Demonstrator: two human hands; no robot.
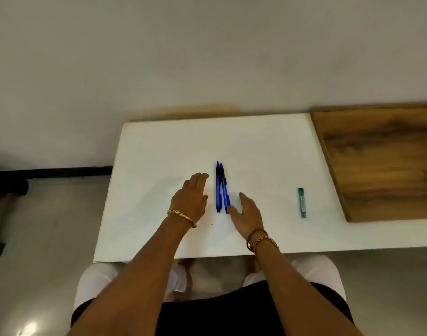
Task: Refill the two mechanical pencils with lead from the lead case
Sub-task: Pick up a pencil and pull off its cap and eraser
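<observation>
From the head view, two blue mechanical pencils (pixel 221 187) lie side by side in the middle of the white table (pixel 159 151), touching along most of their length, tips pointing away from the person. The left hand (pixel 192 198) rests flat just to their left, fingers straight and together, holding nothing. The right hand (pixel 247 214) lies spread on the other side, its thumb touching the lower end of the nearer pencil. The green lead case (pixel 302 202) sits well apart to the right, near a wooden board (pixel 382 156). The pencils look light, stiff and prone to roll, best pinched mid-barrel. The case is slim and smooth; I'd grip its long sides, since the leads inside would snap easily.
</observation>
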